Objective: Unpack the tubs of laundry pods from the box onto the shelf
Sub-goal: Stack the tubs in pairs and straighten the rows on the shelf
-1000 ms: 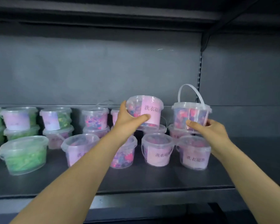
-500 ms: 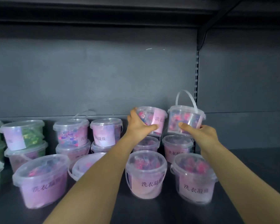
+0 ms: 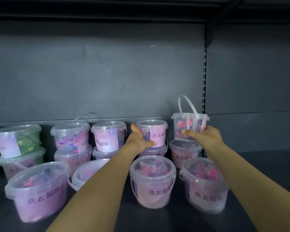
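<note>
While both bare arms reached over the front row on the shelf (image 3: pixel 266 166), the left grip (image 3: pixel 139 141) was closed round a pink-labelled tub (image 3: pixel 158 135), with the thumb up near the lid rim and the fingers curled under the lower edge. That tub sat directly over a lower tub (image 3: pixel 155 152) in the back row; whether it rested on the lid or hung just above could not be told.

The right grip (image 3: pixel 206 136) was wrapped round a handled tub (image 3: pixel 189 125) full of pink and blue pods, thumb across its front wall and fingers round its right side. The white handle stood upright. This tub was likewise directly over a second lower tub (image 3: pixel 184 154), just beside the slotted upright (image 3: pixel 204 81) of the dark back panel (image 3: pixel 107 72).

Nearer the camera, two lidded front tubs (image 3: pixel 152 183) stood between the forearms and under the right one. More stacked tubs ran leftward, ending in green-filled tubs (image 3: pixel 27 139).
</note>
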Action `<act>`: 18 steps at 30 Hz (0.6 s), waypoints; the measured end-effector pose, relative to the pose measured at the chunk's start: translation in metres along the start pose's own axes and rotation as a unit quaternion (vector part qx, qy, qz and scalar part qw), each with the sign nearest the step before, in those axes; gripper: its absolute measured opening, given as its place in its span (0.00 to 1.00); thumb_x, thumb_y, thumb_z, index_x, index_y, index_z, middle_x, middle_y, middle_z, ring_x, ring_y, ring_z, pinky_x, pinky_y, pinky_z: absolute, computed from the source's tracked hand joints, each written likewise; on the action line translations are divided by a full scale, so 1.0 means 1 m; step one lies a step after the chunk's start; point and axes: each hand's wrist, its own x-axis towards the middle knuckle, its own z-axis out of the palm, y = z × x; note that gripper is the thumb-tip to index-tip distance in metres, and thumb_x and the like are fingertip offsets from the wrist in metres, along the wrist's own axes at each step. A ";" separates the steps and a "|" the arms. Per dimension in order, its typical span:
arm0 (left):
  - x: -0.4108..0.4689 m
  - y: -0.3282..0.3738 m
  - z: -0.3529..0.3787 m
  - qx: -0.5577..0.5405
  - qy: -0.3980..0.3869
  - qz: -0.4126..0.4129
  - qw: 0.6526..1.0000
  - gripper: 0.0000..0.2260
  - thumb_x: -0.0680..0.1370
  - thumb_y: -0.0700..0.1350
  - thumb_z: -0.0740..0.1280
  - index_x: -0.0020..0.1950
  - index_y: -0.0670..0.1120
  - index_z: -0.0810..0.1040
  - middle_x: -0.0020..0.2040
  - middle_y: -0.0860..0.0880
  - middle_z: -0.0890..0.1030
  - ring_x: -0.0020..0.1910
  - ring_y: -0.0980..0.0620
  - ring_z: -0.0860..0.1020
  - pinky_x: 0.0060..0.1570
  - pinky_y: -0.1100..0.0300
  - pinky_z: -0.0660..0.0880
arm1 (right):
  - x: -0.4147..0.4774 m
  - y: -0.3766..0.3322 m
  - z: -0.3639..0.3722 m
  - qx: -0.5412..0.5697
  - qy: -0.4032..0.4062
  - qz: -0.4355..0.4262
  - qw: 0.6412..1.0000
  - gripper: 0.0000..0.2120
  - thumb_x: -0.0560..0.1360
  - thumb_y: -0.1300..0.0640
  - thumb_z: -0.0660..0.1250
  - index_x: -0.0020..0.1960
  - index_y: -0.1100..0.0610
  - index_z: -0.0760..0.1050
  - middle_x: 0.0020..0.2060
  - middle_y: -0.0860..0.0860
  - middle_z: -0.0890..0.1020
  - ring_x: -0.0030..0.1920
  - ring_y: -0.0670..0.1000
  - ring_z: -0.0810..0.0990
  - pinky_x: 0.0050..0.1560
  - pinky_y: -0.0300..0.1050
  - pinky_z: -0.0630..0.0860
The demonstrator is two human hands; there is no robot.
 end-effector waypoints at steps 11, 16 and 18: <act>0.004 -0.007 -0.005 0.055 -0.004 0.003 0.999 0.47 0.71 0.47 0.73 0.75 0.44 0.40 0.71 0.43 0.68 0.69 0.43 0.68 0.68 0.52 0.65 | 0.033 0.009 0.015 -0.198 -0.044 0.020 0.979 0.28 0.66 0.48 0.77 0.54 0.67 0.73 0.47 0.56 0.75 0.52 0.57 0.77 0.49 0.43 0.72; 0.002 -0.010 -0.003 0.052 0.005 0.012 0.999 0.48 0.71 0.47 0.74 0.76 0.44 0.40 0.71 0.43 0.68 0.69 0.44 0.68 0.68 0.53 0.64 | 0.039 0.016 0.017 -0.178 -0.066 0.036 0.981 0.33 0.63 0.51 0.79 0.61 0.66 0.72 0.58 0.59 0.78 0.59 0.58 0.77 0.54 0.44 0.73; 0.002 -0.010 -0.003 0.062 0.005 0.011 0.998 0.48 0.71 0.47 0.74 0.76 0.44 0.39 0.71 0.43 0.68 0.70 0.44 0.67 0.68 0.54 0.63 | 0.042 0.019 0.017 -0.194 -0.075 0.032 0.978 0.36 0.63 0.49 0.79 0.63 0.65 0.71 0.59 0.59 0.77 0.60 0.58 0.77 0.56 0.45 0.73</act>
